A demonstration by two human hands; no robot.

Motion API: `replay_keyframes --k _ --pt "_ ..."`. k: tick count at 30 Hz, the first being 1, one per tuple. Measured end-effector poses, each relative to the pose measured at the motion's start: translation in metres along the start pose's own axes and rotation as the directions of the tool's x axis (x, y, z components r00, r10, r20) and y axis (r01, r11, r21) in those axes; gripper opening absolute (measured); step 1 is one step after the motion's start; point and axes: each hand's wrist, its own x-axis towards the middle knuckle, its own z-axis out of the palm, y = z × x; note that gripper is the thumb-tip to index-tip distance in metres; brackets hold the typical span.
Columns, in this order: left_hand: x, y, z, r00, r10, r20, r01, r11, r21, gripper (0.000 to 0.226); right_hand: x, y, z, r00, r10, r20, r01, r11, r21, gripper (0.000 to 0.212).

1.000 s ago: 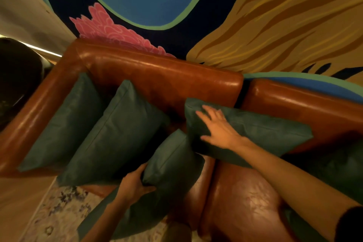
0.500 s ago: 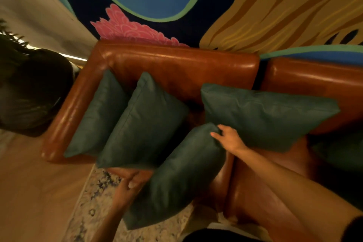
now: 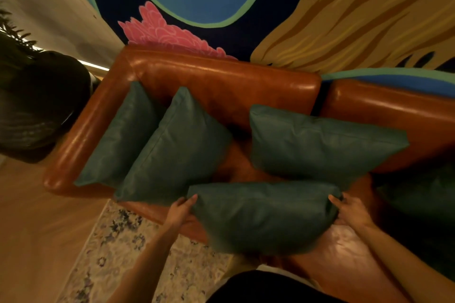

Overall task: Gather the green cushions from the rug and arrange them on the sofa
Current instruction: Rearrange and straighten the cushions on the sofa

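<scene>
Both hands now clamp the front green cushion point(image 3: 263, 214): left hand point(image 3: 181, 210) at 9 o'clock end, right hand point(image 3: 350, 211) at 3. Cushion turned level over the sofa point(image 3: 221, 86) seat edge; three others already propped behind. Judging near placement.

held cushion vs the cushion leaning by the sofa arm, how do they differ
The held cushion lies lengthwise across the seat front, gripped at its ends by the left hand and right hand. The cushion by the sofa arm stands on edge, leaning, untouched. The held one looks larger, being nearer the camera. Both are dark green and leather-like.
</scene>
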Motion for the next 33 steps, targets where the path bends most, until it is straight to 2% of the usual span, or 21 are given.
replay_keyframes --k 1,2,4,6,9,11,13,14,18,21,24,28,33 --pt "0.003 0.005 0.012 0.999 0.032 0.009 -0.032 0.999 0.034 0.062 0.002 0.018 -0.014 1.0 0.025 0.007 -0.025 0.999 0.034 0.036" --pt "0.007 0.009 0.022 0.998 0.059 0.026 -0.061 0.994 0.088 0.066 -0.002 0.024 -0.022 0.998 0.055 -0.003 -0.055 0.997 0.048 0.027" --pt "0.005 0.017 0.043 0.993 0.091 0.071 -0.104 0.973 0.207 0.066 -0.047 -0.02 -0.038 0.995 0.075 -0.073 -0.072 0.997 0.043 0.015" --pt "0.005 0.024 0.058 0.982 0.166 0.09 -0.185 0.942 0.28 0.056 -0.06 -0.022 -0.052 0.989 0.057 -0.134 -0.062 0.998 -0.031 0.026" --pt "0.004 0.037 0.078 0.96 0.258 0.114 -0.282 0.886 0.369 0.06 -0.053 0.006 -0.072 0.978 0.112 -0.177 -0.111 0.994 0.015 0.053" --pt "0.005 0.042 0.092 0.949 0.29 0.127 -0.316 0.855 0.412 0.059 -0.062 0.009 -0.082 0.973 0.137 -0.186 -0.127 0.99 0.064 0.047" --pt "0.002 0.042 0.105 0.956 0.265 0.122 -0.292 0.851 0.436 0.058 -0.076 0.0 -0.083 0.963 0.193 -0.188 -0.17 0.977 0.131 0.029" --pt "0.0 0.042 0.112 0.96 0.247 0.13 -0.279 0.852 0.444 0.056 -0.076 0.003 -0.081 0.96 0.205 -0.19 -0.179 0.973 0.145 0.028" --pt "-0.003 0.04 0.132 0.964 0.239 0.112 -0.263 0.833 0.486 0.058 -0.054 0.05 -0.07 0.946 0.229 -0.227 -0.21 0.972 0.106 0.042" --pt "-0.004 0.041 0.133 0.966 0.246 0.08 -0.253 0.833 0.492 0.052 -0.06 0.028 -0.073 0.947 0.214 -0.24 -0.198 0.976 0.092 0.037" --pt "-0.002 0.041 0.13 0.957 0.271 0.107 -0.289 0.83 0.477 0.042 -0.063 0.011 -0.086 0.959 0.167 -0.228 -0.157 0.986 0.063 0.028" --pt "-0.002 0.051 0.133 0.941 0.309 0.141 -0.338 0.805 0.488 0.043 -0.052 0.014 -0.106 0.96 0.126 -0.25 -0.139 0.99 -0.035 0.033" --pt "-0.003 0.05 0.15 0.939 0.332 0.091 -0.336 0.828 0.449 0.042 -0.047 0.012 -0.117 0.951 0.126 -0.283 -0.138 0.99 -0.026 0.036"
